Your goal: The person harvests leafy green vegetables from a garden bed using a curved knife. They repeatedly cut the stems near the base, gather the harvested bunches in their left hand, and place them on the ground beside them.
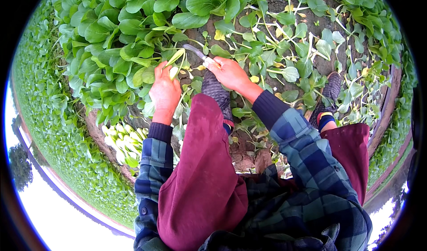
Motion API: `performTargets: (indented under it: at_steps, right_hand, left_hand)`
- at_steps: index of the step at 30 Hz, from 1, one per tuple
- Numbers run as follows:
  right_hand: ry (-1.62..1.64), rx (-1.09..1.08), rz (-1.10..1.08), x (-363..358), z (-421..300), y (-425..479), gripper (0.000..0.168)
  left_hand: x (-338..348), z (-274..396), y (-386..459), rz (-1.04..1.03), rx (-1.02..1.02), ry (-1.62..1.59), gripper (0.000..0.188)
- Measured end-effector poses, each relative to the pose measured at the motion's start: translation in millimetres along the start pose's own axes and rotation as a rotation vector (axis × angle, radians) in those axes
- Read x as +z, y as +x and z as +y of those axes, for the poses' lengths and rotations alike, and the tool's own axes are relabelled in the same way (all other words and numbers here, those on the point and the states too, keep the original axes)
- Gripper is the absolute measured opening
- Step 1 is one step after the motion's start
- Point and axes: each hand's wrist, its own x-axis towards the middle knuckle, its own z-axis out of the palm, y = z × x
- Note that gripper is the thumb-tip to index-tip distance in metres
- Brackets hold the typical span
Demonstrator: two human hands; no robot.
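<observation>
My left hand (165, 89) grips a leafy green plant (175, 58), seemingly pak choi, with pale stalks poking out past the fingers. In my right hand (230, 72) is the light handle of a small curved sickle (195, 51). Its grey blade reaches left, and the tip lies close to the plant's stalks; whether they touch I cannot tell. Standing pak choi (130, 34) grows thickly just beyond my left hand. Cut and loose leaves (267, 55) are strewn over the soil to the right of the sickle.
A pile of trimmed pak choi (125, 141) lies on the ground left of my left forearm. My left shoe (216, 92) is under the sickle hand, my right shoe (330, 90) among scattered leaves. More green rows (50, 117) run along the left; further plants (363, 14) stand at upper right.
</observation>
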Motion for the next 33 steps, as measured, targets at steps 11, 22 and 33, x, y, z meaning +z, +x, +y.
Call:
performTargets:
  at_steps: [11, 22, 33]
  right_hand:
    - [-0.153, -0.053, 0.074, -6, -6, -7, 0.044]
    - [-0.191, -0.086, 0.027, -9, -1, -13, 0.042]
    - [1.248, -0.062, 0.111, -2, -20, -21, 0.027]
  left_hand:
    - [4, 0, -2, 0.024, -0.018, -0.042, 0.038]
    - [-1, -7, -10, 0.097, -0.021, -0.102, 0.036]
    - [-19, 47, -13, -0.102, 0.229, -0.546, 0.031]
